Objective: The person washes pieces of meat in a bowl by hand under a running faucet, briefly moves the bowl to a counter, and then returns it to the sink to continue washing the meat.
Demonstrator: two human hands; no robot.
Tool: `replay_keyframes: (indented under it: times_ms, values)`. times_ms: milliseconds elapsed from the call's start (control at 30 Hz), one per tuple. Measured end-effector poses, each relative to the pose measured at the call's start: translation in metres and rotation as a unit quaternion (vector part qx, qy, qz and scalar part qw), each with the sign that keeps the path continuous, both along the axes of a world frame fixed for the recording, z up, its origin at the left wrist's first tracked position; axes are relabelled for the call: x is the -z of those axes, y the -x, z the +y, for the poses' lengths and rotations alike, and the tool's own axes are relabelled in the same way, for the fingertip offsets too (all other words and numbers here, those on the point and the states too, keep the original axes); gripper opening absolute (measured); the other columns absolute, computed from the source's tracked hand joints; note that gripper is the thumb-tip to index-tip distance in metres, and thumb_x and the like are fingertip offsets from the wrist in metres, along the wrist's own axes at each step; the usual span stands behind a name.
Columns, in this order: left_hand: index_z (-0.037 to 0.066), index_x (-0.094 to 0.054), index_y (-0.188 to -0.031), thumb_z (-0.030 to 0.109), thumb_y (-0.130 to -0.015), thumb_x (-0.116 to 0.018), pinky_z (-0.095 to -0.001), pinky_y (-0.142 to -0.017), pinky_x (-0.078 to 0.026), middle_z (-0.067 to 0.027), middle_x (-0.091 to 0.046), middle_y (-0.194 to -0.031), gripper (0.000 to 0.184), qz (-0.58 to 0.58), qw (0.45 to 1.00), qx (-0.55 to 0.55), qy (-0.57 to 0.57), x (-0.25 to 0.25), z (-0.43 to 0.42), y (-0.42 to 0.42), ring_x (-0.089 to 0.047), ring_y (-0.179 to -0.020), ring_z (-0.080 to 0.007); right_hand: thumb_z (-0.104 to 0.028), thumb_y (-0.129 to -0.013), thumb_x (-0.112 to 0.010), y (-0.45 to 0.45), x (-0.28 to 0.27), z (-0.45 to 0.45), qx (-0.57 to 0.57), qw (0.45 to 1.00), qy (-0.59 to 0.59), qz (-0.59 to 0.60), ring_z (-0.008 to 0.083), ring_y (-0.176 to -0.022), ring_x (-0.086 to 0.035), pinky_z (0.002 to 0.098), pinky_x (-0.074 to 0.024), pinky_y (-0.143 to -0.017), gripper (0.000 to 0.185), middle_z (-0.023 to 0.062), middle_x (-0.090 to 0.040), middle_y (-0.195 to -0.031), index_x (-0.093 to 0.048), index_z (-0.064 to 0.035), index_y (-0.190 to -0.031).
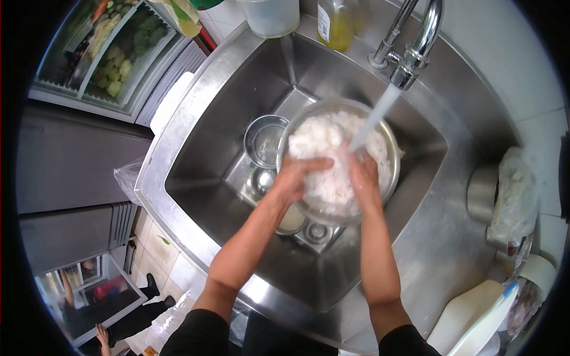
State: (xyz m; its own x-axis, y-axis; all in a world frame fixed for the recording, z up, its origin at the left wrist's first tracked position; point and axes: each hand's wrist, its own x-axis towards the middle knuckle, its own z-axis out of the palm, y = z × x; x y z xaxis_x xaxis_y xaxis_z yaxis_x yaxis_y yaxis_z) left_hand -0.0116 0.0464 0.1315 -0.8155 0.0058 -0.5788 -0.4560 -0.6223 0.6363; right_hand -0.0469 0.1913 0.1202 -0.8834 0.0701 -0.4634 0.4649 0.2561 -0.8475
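A round metal bowl (389, 193) stands in the steel sink, full of pale, whitish pieces (317, 135). Water runs from the tap (406, 71) into it. My left hand (297, 177) is over the left part of the bowl, fingers apart, touching the pieces with nothing gripped. On the right, my right hand (362, 172) is down among the pieces beside the stream; its fingers are blurred by water and motion, so I cannot make out whether it holds any. What the pieces are is unclear.
Smaller metal bowls (265, 141) lie in the sink (208, 172) left of the big bowl. Behind are a plastic tub (270, 18) and a bottle of yellow liquid (336, 26). At right are a metal pot (482, 193) and white containers (469, 314). Another person's legs (139, 317) show lower left.
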Motion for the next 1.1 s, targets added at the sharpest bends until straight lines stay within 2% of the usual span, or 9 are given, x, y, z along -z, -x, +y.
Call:
replay_keyframes:
  times_ms: [267,400,467,567,700,800,900,1000,1100]
  values:
    - [-0.003,-0.054,-0.126,-0.002,-0.070,-0.077,-0.0361,-0.082,-0.058,-0.0157,-0.066,-0.114,0.061,0.033,0.998,0.009,0.058,-0.004,-0.014,-0.002,-0.068,-0.098,-0.0264,-0.069,-0.082,-0.060,0.002,0.003,-0.015,-0.028,0.988,-0.133,0.077,0.0351,-0.096,-0.065,0.0423,-0.0481,-0.085,0.078,0.0242,-0.068,-0.093,-0.068,0.0052,-0.103]
    - [-0.002,-0.057,-0.125,-0.007,-0.069,-0.077,-0.0355,-0.090,-0.053,-0.0134,-0.066,-0.114,0.060,0.106,0.987,-0.060,0.107,0.031,-0.006,-0.002,-0.065,-0.104,-0.0245,-0.072,-0.082,-0.055,0.008,0.011,-0.014,-0.047,0.980,-0.180,0.075,0.0414,-0.098,-0.064,0.0461,-0.0477,-0.087,0.081,0.0277,-0.068,-0.095,-0.069,0.0056,-0.103]
    - [-0.001,-0.058,-0.123,-0.006,-0.069,-0.076,-0.0349,-0.096,-0.049,-0.0119,-0.066,-0.118,0.057,0.102,0.985,-0.051,0.126,0.027,-0.005,-0.004,-0.062,-0.109,-0.0224,-0.071,-0.084,-0.055,0.008,0.012,-0.016,-0.045,0.980,-0.179,0.072,0.0420,-0.097,-0.064,0.0460,-0.0479,-0.087,0.083,0.0297,-0.067,-0.096,-0.067,0.0084,-0.103]
    - [0.000,-0.061,-0.120,-0.006,-0.069,-0.077,-0.0316,-0.093,-0.050,-0.0092,-0.067,-0.115,0.054,0.173,0.927,-0.020,0.333,0.025,0.003,-0.011,-0.064,-0.105,-0.0189,-0.067,-0.087,-0.054,0.017,0.032,-0.013,-0.066,0.970,-0.220,0.077,0.0430,-0.095,-0.063,0.0469,-0.0478,-0.085,0.082,0.0331,-0.065,-0.094,-0.065,0.0137,-0.101]
    - [0.000,-0.063,-0.118,-0.004,-0.072,-0.075,-0.0309,-0.093,-0.048,-0.0074,-0.068,-0.116,0.048,0.238,0.917,-0.070,0.314,0.038,0.007,-0.011,-0.063,-0.104,-0.0155,-0.056,-0.092,-0.055,0.017,0.011,-0.026,-0.024,0.984,-0.160,0.077,0.0447,-0.096,-0.062,0.0491,-0.0454,-0.085,0.073,0.0367,-0.063,-0.090,-0.065,0.0157,-0.097]
    - [0.000,-0.062,-0.119,-0.004,-0.072,-0.075,-0.0311,-0.093,-0.048,-0.0080,-0.067,-0.117,0.050,0.166,0.931,-0.063,0.318,0.026,0.003,-0.010,-0.062,-0.105,-0.0165,-0.054,-0.094,-0.053,0.008,0.038,-0.050,0.087,0.937,-0.261,0.213,0.0458,-0.100,-0.060,0.0499,-0.0429,-0.087,0.068,0.0365,-0.063,-0.095,-0.066,0.0122,-0.101]
    - [0.000,-0.060,-0.121,-0.003,-0.072,-0.076,-0.0310,-0.093,-0.048,-0.0086,-0.066,-0.119,0.052,0.140,0.971,-0.085,0.175,0.034,0.004,-0.010,-0.061,-0.106,-0.0173,-0.055,-0.095,-0.049,0.017,0.022,-0.039,-0.006,0.985,-0.158,0.077,0.0457,-0.103,-0.059,0.0488,-0.0419,-0.090,0.067,0.0342,-0.063,-0.103,-0.066,0.0085,-0.107]
    - [-0.001,-0.058,-0.125,-0.001,-0.073,-0.077,-0.0313,-0.093,-0.048,-0.0088,-0.064,-0.121,0.055,0.149,0.977,-0.079,0.128,0.038,0.011,-0.008,-0.061,-0.106,-0.0182,-0.048,-0.096,-0.050,0.016,0.028,-0.036,0.008,0.987,-0.140,0.083,0.0458,-0.103,-0.059,0.0482,-0.0421,-0.090,0.060,0.0324,-0.063,-0.103,-0.065,0.0094,-0.106]
    - [-0.001,-0.060,-0.123,0.000,-0.074,-0.077,-0.0318,-0.093,-0.048,-0.0085,-0.065,-0.119,0.052,0.141,0.965,-0.058,0.213,0.042,0.014,-0.010,-0.061,-0.106,-0.0181,-0.036,-0.094,-0.055,0.020,0.050,-0.028,-0.022,0.962,-0.200,0.185,0.0450,-0.098,-0.061,0.0473,-0.0446,-0.086,0.048,0.0327,-0.065,-0.095,-0.067,0.0102,-0.096]
